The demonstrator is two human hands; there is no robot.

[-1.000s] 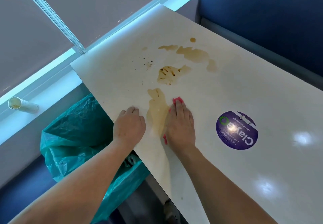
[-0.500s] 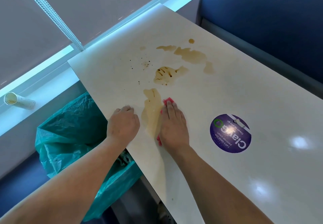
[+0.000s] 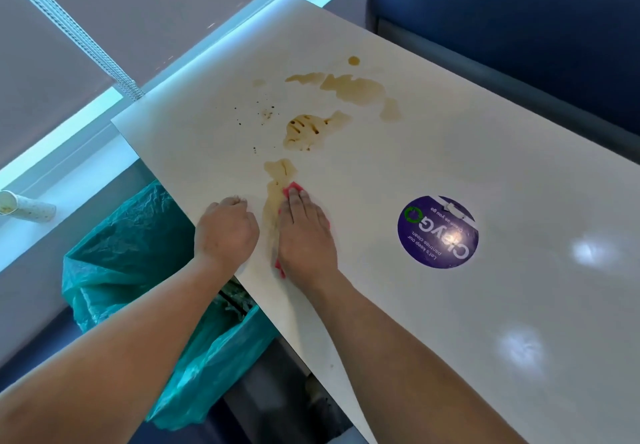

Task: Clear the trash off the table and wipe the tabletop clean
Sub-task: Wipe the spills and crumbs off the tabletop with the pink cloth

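Note:
Brown spill patches (image 3: 353, 89) and small dark specks mark the white tabletop (image 3: 433, 153). My right hand (image 3: 306, 236) lies flat with straight fingers on a pink cloth (image 3: 292, 188), pressing it onto the nearest brown patch (image 3: 277, 173); only the cloth's edges show around the hand. My left hand (image 3: 227, 230) rests on the table's left edge with its fingers curled under, holding nothing that I can see.
A bin lined with a green bag (image 3: 138, 253) stands below the table's left edge, with trash inside. A used paper cup (image 3: 26, 206) lies on the window sill at left. A round purple sticker (image 3: 438, 232) is on the tabletop. Blue seating (image 3: 519, 28) runs behind.
My right hand has slid the pink cloth a little to the left over the nearest patch. My left hand has stayed at the table's edge.

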